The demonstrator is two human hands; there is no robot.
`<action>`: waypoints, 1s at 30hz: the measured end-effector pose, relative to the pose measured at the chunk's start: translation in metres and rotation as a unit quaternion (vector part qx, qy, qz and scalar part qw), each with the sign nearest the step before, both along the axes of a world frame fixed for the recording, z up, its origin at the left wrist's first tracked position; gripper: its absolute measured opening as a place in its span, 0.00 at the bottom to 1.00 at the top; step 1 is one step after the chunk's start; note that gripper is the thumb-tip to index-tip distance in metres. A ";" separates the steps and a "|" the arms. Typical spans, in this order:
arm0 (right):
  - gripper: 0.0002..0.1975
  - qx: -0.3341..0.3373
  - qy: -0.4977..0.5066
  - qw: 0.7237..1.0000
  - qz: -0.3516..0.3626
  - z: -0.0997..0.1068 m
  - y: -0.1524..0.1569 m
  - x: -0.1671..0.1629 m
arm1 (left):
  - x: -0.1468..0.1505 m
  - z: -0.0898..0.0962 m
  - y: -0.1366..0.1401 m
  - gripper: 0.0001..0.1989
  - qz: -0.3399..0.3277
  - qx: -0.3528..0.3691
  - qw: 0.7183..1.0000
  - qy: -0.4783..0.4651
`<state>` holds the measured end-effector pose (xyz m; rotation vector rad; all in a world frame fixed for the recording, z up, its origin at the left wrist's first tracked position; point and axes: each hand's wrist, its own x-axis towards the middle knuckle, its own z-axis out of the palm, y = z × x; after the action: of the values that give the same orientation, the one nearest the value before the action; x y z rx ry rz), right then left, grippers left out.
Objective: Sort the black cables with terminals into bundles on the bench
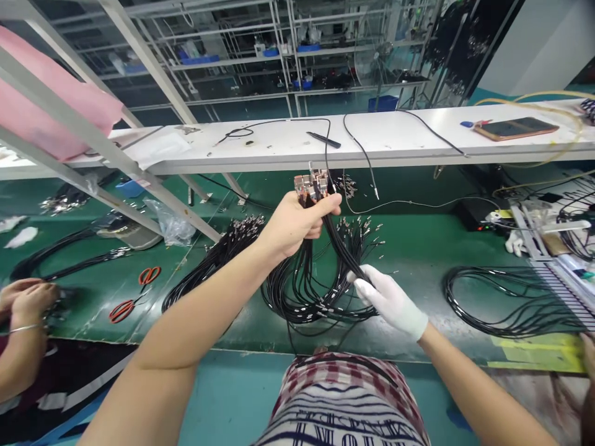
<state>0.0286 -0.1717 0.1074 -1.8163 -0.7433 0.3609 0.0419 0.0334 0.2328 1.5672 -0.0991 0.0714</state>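
Snugly, the left hand (300,224) clasps slim, coppery-ended black cables (343,249).

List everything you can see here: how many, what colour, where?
Bench: one, green, centre
Shelf: one, white, above bench
Held cables: several, black, over bench centre
Cable heap: one, black, bench centre
Bundle: one, black, left of heap
Coil: one, black, bench right
Scissors: one or two pairs, unclear; orange handles; bench left
Bag: one, clear, bench left
Box: one, black, bench right
Pen: one, black, shelf centre
Phone: one, dark, shelf right
Sheet: one, pink, upper left
Racks: several, grey, background
Co-worker's hands: two, bare, left edge
Left hand: one, bare, gripping cable ends
Right hand: one, white-gloved, around cables
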 end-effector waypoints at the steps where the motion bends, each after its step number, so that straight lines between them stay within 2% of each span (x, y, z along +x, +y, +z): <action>1: 0.14 0.014 -0.014 0.999 -0.032 -0.006 -0.006 -0.002 | 0.001 -0.002 0.007 0.19 0.003 0.000 1.000 -0.014; 3: 0.14 0.084 -0.020 0.988 -0.125 -0.014 -0.015 -0.004 | 0.003 -0.009 0.022 0.24 0.026 0.032 0.997 -0.061; 4: 0.14 0.129 -0.012 0.977 -0.172 -0.016 -0.019 -0.003 | 0.004 -0.013 0.029 0.24 0.061 0.062 0.991 -0.099; 6: 0.13 0.205 0.017 0.950 -0.233 -0.018 -0.019 0.000 | 0.005 -0.021 0.040 0.19 0.146 0.125 0.965 -0.177; 7: 0.13 0.223 0.025 0.942 -0.249 -0.019 -0.015 0.000 | 0.004 -0.024 0.043 0.17 0.162 0.138 0.957 -0.199; 8: 0.13 0.214 0.024 0.942 -0.256 -0.019 -0.008 -0.001 | 0.002 -0.025 0.043 0.16 0.142 0.130 0.960 -0.204; 10: 0.14 0.147 0.014 0.958 -0.247 -0.024 0.011 -0.007 | -0.004 -0.022 0.040 0.18 0.015 0.069 0.982 -0.174; 12: 0.15 0.045 0.010 0.978 -0.203 -0.034 0.031 -0.016 | -0.012 -0.013 0.037 0.19 -0.105 0.001 0.983 -0.150; 13: 0.14 -0.005 0.011 0.985 -0.172 -0.039 0.037 -0.021 | -0.016 -0.009 0.039 0.19 -0.131 -0.013 0.979 -0.158; 15: 0.14 -0.104 0.010 0.988 -0.110 -0.046 0.041 -0.027 | -0.024 -0.004 0.050 0.18 -0.113 0.026 0.974 -0.192; 17: 0.15 -0.160 0.006 0.983 -0.090 -0.045 0.035 -0.029 | -0.029 -0.008 0.068 0.14 -0.050 0.151 0.963 -0.215; 19: 0.17 -0.144 0.004 0.984 -0.103 -0.038 0.026 -0.027 | -0.032 -0.018 0.088 0.11 -0.013 0.294 0.933 -0.210; 20: 0.18 -0.128 0.003 0.986 -0.111 -0.033 0.023 -0.026 | -0.033 -0.022 0.097 0.11 -0.013 0.330 0.922 -0.202; 21: 0.19 -0.115 0.000 0.986 -0.119 -0.029 0.021 -0.024 | -0.033 -0.026 0.105 0.13 -0.018 0.335 0.921 -0.197; 22: 0.19 -0.112 -0.005 0.986 -0.126 -0.026 0.021 -0.023 | -0.034 -0.027 0.112 0.18 -0.018 0.315 0.928 -0.199; 24: 0.19 -0.134 -0.024 0.981 -0.135 -0.024 0.025 -0.020 | -0.036 -0.026 0.122 0.30 0.003 0.221 0.951 -0.218; 25: 0.19 -0.155 -0.032 0.978 -0.136 -0.026 0.028 -0.018 | -0.038 -0.024 0.124 0.32 0.014 0.183 0.958 -0.219; 27: 0.18 -0.174 -0.034 0.975 -0.132 -0.032 0.037 -0.014 | -0.043 -0.021 0.123 0.28 -0.010 0.176 0.969 -0.172; 30: 0.17 -0.126 -0.014 0.982 -0.142 -0.040 0.057 -0.007 | -0.049 -0.019 0.109 0.15 -0.098 0.151 0.981 -0.075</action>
<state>0.0213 -0.1152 0.0673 -2.1377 -0.4614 0.2488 -0.0070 0.1419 0.2140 1.8451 -0.3974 0.0190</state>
